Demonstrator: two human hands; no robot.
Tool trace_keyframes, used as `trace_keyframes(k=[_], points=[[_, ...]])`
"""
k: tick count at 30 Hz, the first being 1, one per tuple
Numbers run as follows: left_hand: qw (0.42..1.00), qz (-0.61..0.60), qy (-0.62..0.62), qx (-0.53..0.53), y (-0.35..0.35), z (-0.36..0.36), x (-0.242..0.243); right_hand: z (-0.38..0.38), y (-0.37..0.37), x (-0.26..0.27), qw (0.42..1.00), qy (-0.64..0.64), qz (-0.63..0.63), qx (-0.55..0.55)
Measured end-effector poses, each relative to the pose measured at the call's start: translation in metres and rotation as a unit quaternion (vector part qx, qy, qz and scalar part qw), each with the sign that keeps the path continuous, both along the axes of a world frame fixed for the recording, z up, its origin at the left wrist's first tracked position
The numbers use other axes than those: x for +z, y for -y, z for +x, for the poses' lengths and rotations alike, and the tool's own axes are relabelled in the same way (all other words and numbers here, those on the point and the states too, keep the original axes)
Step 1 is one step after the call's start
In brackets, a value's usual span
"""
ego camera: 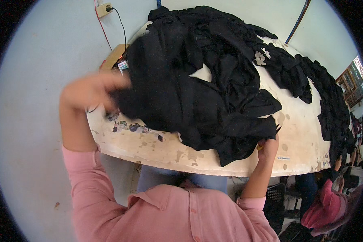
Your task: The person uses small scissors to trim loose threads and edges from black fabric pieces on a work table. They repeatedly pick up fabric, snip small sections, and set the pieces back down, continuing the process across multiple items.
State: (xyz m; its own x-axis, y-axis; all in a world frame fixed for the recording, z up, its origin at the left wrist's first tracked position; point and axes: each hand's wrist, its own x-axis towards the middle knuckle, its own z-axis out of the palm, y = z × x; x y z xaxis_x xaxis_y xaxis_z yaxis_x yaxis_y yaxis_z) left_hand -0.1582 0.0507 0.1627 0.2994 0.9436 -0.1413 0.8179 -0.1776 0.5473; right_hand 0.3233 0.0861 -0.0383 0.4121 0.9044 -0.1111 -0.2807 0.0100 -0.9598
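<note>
A large black cloth garment (169, 90) lies bunched and partly spread over the pale worktable (169, 148). My left hand (93, 89), blurred, is raised at the cloth's left side, with its fingers on that edge. At the lower right my right hand (267, 148) grips another edge of the black cloth. The same hand holds a small cutting tool with a yellow handle (260, 147), likely thread snips. Its dark pointed blades (278, 129) stick out past the cloth; the rest is hidden by fingers and fabric.
More black garments (290, 72) lie along the table's back and right, one with pale flower shapes (261, 57). Floral scraps or stickers (133, 127) mark the front left. A wall socket (104, 10) feeds a cable at left. Another person in a pink top (326, 205) is at far right.
</note>
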Motion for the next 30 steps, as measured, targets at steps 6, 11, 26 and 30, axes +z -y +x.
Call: trace_keyframes(k=[6, 11, 26, 30], points=[[0.995, 0.084, 0.057, 0.016, -0.029, 0.037, -0.055, 0.012, 0.000, -0.012, 0.992, -0.110, 0.016, 0.060], [0.967, 0.211, -0.027, 0.137, -0.126, 0.104, -0.113, -0.018, 0.021, 0.005, 0.957, -0.247, 0.045, 0.148], [0.606, 0.121, 0.786, -0.002, -0.001, -0.077, -0.103, 0.060, 0.001, -0.033, 0.862, -0.415, 0.257, 0.139], [0.916, -0.082, 0.326, 0.220, 0.052, -0.043, -0.146, 0.041, -0.006, -0.005, 0.830, -0.432, 0.274, 0.222]])
